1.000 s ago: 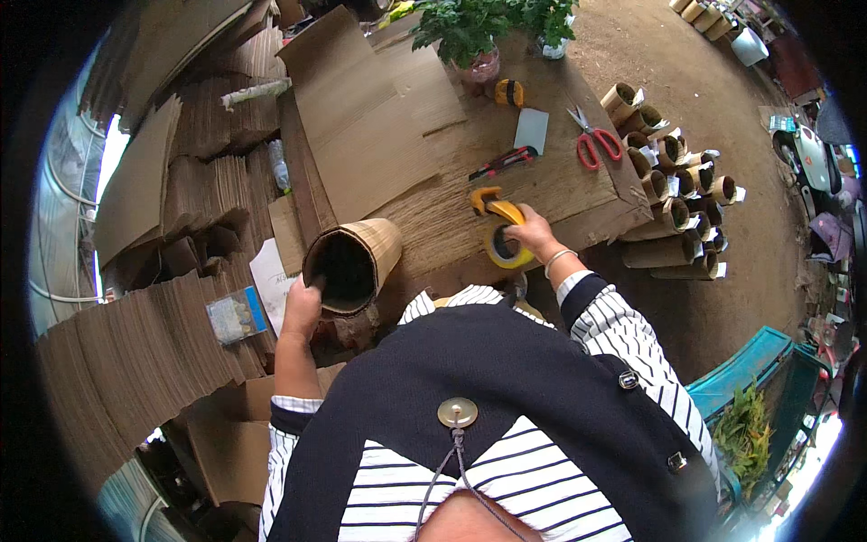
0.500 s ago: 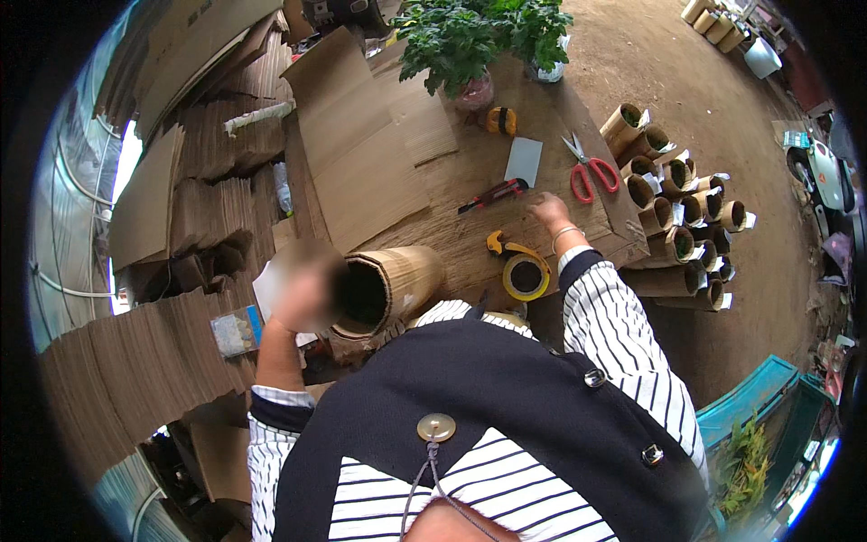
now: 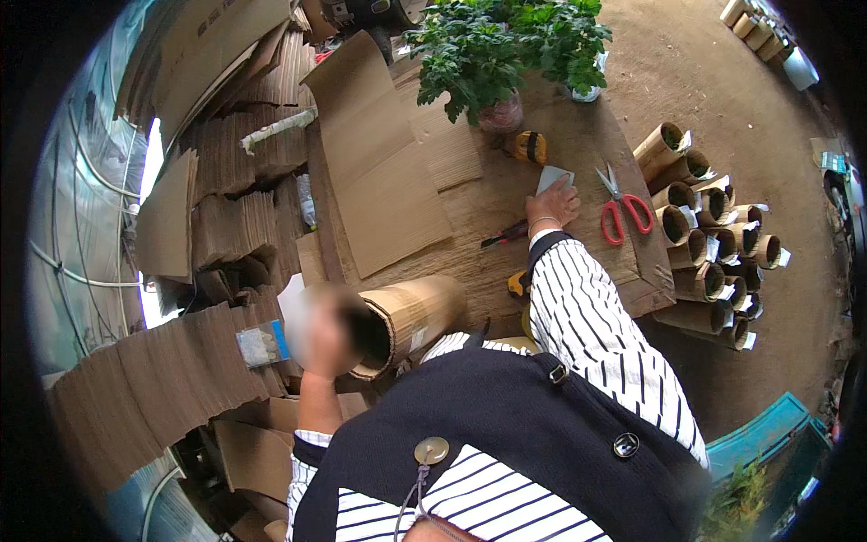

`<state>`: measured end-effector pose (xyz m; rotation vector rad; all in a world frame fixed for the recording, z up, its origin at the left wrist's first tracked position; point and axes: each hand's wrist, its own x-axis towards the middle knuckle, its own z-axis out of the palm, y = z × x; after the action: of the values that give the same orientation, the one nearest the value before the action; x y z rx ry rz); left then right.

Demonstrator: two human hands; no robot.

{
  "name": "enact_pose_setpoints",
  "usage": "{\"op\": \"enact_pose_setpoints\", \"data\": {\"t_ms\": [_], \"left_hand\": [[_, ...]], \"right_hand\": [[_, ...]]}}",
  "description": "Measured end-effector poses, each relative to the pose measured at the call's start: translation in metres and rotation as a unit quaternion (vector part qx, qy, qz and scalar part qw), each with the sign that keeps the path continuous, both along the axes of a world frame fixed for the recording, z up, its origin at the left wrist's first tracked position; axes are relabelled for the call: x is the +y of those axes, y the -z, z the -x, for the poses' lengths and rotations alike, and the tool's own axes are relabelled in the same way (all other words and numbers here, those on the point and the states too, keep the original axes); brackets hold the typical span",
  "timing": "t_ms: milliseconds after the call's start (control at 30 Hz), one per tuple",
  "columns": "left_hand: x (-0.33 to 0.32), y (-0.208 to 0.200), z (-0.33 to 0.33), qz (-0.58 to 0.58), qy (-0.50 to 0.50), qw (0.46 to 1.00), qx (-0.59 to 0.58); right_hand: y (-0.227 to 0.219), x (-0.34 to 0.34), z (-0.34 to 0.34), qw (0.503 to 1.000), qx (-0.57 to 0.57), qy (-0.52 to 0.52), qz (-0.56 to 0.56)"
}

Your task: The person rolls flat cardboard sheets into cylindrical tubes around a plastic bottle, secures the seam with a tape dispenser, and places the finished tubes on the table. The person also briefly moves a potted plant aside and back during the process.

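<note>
The right hand is at the pale grey rectangular card on the brown wooden desk, its fingers directed away from the body and lying over the card's nearer part; the uncovered part shows just beyond the fingertips, leaning slightly rightward, and with the rest covered, the card's full long axis cannot be read. Whether these fingers pinch the card or merely rest on it, I cannot tell. The red-and-black utility knife lies just left of the wrist, its long axis slanting from lower left to upper right, while the red-handled metal scissors lie to the right, blades pointing away from the person. The left hand, well apart from the card, is at the open mouth of the brown corrugated-cardboard tube, which lies at the desk's near edge with its long axis running rightward and slightly away from that mouth; blur hides the left fingers, so their spread or hold cannot be told
</note>
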<state>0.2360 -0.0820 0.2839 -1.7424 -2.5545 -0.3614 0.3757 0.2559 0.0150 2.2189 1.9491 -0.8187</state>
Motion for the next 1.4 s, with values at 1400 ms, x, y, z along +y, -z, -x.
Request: {"op": "enact_pose_setpoints", "data": {"t_ms": [1400], "left_hand": [[0.007,-0.002,0.004,-0.037,-0.195,0.950,-0.242]], "right_hand": [[-0.041,-0.006,-0.021,0.801,0.584,-0.131,0.024]]}}
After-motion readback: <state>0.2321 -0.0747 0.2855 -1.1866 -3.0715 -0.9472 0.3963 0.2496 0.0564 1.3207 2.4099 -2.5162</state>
